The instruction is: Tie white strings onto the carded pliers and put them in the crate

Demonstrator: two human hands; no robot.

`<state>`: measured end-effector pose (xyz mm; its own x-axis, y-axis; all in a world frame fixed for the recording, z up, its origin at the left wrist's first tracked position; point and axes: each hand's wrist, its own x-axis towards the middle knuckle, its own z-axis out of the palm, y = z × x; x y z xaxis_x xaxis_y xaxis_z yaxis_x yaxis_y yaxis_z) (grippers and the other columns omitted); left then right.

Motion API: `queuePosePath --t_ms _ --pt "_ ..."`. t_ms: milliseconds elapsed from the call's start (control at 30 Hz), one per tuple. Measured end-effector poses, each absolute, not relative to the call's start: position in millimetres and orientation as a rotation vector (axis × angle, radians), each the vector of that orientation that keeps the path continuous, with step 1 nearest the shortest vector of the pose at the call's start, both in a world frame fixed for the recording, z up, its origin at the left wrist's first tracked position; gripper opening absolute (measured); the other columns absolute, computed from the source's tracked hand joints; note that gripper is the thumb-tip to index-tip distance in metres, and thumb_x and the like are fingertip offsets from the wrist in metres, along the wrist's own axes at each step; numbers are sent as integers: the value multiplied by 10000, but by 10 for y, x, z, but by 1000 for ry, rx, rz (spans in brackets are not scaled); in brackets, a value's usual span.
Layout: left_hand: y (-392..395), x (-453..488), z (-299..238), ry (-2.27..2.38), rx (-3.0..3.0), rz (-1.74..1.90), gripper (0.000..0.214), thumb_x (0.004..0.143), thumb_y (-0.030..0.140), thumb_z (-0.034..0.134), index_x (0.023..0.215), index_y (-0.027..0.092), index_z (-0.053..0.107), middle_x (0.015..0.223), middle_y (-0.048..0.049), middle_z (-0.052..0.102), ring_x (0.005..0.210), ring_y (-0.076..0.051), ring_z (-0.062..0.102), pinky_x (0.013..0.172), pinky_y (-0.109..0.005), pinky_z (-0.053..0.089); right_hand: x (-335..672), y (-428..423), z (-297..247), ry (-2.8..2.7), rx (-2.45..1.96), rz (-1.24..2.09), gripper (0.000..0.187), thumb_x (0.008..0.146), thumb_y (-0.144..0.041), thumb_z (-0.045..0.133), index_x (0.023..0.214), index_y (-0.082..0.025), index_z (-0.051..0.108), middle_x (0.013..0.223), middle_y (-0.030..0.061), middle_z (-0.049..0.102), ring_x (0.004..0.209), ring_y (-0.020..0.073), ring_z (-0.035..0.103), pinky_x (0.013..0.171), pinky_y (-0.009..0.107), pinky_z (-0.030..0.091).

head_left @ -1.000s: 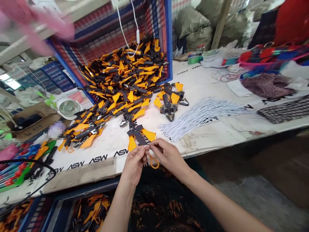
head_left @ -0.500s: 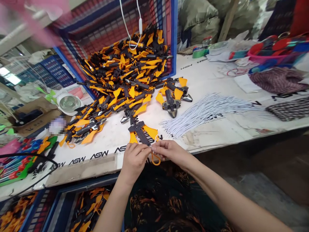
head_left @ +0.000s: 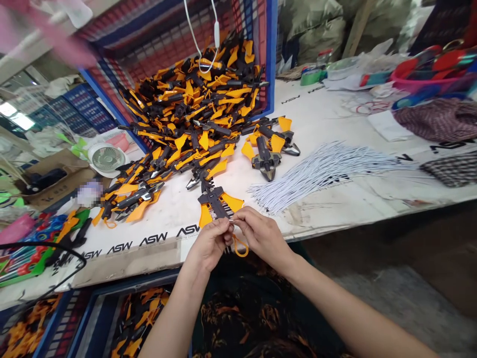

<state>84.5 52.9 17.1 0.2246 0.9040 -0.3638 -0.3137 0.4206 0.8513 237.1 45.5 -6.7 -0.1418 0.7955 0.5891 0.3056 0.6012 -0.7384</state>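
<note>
A white cord (head_left: 231,218) is pinched by the closed fingers of the left hand (head_left: 210,243) and right hand (head_left: 263,236), above an orange loop (head_left: 240,247) from pliers (head_left: 214,201) lying on the table (head_left: 316,119).

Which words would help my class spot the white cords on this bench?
On the white bench stands a blue-framed crate heaped with orange-handled pliers. Right of the spilled pliers lies a fanned bundle of thin white cords. Its pale strands stand out from the orange-and-black tools.

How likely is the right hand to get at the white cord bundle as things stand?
Likely yes. The right hand lies close to the white cord bundle, with only white tabletop between them. It is working at the orange loop beside the pliers, so it would probably have to let go first.
</note>
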Motion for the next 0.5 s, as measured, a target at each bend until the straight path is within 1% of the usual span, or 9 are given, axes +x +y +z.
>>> queuePosePath --t_ms 100,167,233,300,400,500 --pt "585 814 194 979 700 895 407 514 361 902 676 149 596 642 24 535 542 -58 414 539 -224 327 2425 525 -42 -1797 -847 526 172 994 -235 433 945 -241 598 898 53 664 856 191 634 741 295 483" --pt "605 808 201 987 782 890 411 533 407 883 670 151 592 637 21 530 543 -64 413 539 -228 334 2440 552 -29 -1795 -800 542 174 993 -241 436 955 -240 606 905 56 674 851 189 637 737 301 492" --pt "618 807 212 1069 1001 947 394 603 464 833 666 158 592 628 18 543 548 -77 432 545 -233 351 2435 569 -21 -1746 -820 569 174 984 -253 449 945 -231 618 905 63 680 849 192 638 750 315 495" --pt "632 796 229 1218 1345 1041 312 716 445 756 690 170 611 647 6 586 588 -106 491 581 -245 395 2423 591 -17 -1683 -903 662 171 964 -274 481 914 -221 636 887 62 685 831 193 638 753 322 494" --pt "658 738 253 1289 1898 1138 170 831 332 664 738 193 639 731 -16 653 707 -151 579 684 -283 458 2429 641 -13 -1587 -986 1045 197 914 -356 543 868 -201 654 804 35 679 688 162 618 647 289 490" --pt "681 647 244 1117 2225 1139 142 878 286 641 762 205 656 768 -27 676 775 -169 615 733 -302 477 2475 680 4 -1502 -930 1464 311 835 -485 614 814 -176 645 681 -6 623 553 117 543 544 245 436"
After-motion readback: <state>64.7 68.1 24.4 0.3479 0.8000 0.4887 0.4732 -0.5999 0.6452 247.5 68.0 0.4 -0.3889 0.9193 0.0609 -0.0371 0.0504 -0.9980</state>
